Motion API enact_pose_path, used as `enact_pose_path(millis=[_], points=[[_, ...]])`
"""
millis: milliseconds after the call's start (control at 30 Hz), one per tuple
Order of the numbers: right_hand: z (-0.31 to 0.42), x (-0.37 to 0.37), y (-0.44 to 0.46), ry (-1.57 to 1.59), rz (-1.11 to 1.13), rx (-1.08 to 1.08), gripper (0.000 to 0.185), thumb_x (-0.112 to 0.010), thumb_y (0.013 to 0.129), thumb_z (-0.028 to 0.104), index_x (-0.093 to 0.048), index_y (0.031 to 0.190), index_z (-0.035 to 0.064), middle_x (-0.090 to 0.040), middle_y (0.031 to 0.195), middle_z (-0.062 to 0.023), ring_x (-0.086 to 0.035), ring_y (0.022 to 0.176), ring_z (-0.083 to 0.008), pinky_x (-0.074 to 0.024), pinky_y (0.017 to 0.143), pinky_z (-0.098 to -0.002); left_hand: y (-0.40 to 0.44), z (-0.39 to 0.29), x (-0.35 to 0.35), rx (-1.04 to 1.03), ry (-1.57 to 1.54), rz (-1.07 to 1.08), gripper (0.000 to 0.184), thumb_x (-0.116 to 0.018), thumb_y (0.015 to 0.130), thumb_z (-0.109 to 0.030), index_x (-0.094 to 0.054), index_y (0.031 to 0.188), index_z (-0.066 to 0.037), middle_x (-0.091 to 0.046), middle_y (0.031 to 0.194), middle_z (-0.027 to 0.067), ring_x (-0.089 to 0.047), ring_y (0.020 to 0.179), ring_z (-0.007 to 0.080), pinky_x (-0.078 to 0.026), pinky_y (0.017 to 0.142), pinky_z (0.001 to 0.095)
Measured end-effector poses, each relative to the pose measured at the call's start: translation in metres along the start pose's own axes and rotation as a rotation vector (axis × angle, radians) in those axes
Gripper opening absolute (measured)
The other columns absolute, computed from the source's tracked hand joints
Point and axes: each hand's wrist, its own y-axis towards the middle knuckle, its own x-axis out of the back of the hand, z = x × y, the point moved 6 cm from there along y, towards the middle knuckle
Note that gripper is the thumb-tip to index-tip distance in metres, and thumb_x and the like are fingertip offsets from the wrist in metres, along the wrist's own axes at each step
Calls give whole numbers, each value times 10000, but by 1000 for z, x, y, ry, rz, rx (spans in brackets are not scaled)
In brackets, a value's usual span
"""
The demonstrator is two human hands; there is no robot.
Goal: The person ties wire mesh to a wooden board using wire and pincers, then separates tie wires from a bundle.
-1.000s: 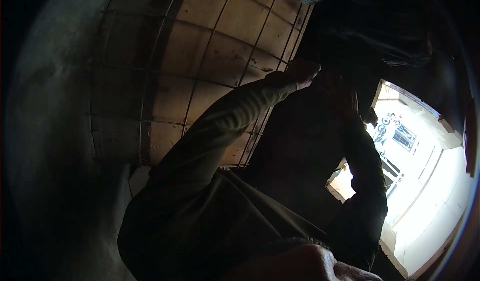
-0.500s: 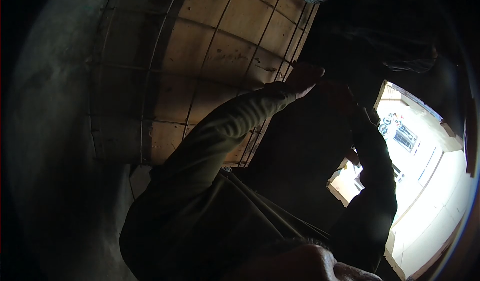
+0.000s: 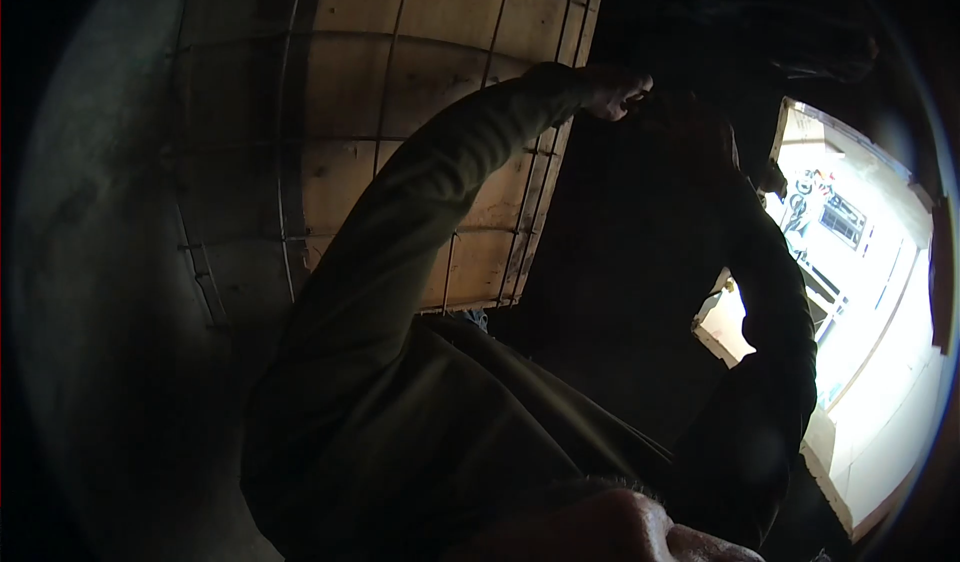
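Left hand (image 3: 618, 94) has curled beside panel edge (image 3: 535, 207); right hand (image 3: 715, 134) dim; both holds unclear.

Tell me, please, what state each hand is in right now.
Left hand, in an olive fabric sleeve: seems partly curled; any hold cannot be told.
Right hand, in deep shadow: cannot be told.

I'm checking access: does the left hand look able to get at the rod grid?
Probably yes: the left hand appears beside the edge of the rod grid, with nothing visible between them, though depth is hard to judge.
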Motion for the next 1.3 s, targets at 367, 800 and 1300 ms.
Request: enact_pose_path(millis=[367,800,1300], points=[[11,-10,-1,-15,-32,234,251,-525,906,222,-589,1128,124,-612,948,-97,-634,825,-232,-533,674,-351,-30,-17,9,56,167,-273,436,-681,766,-114,-472,1141,-35,-566,923,110,-571,896,271,-476,800,410],[-2,-9,-8,299,44,-119,332,-547,888,371,-542,1044,77,-598,851,-98,-623,749,-300,-498,628,-427,-23,-26,-4,103,501,-510,66,-595,801,-121,-572,863,-117,-560,674,41,-603,682,218,-471,631,406],[-22,-30,-3,338,-36,121,252,-540,899,319,-591,1041,117,-635,880,-106,-647,810,-236,-513,706,-385,-50,-53,11,59,530,-773,171,-626,735,-41,-526,851,-117,-542,871,62,-540,894,243,-441,754,397]])
